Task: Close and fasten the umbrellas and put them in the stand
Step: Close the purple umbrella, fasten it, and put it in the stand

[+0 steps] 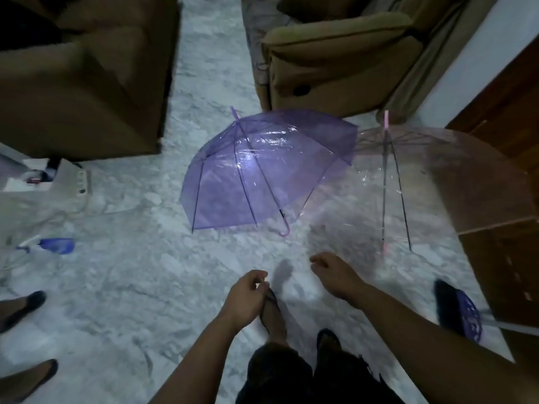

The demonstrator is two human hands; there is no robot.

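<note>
Umbrellas: purple & clear open on floor, armchair behind; L hand, R hand loosely curled, empty.

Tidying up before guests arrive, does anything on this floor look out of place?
Yes: the purple umbrella and the clear pink-handled umbrella lie open on their sides on the marble floor, by the armchair.

**Materials and finishes**

Purple umbrella: clear tinted plastic film, glossy, glare patches; thin dark metal-looking ribs, smooth plastic hook handle. Pink umbrella: near-clear plastic film, glossy, faintly creased. Floor: mottled grey-white stone look, smooth, slight sheen. Armchair: matt brown cloth. Door: dark wood, smooth.
</note>
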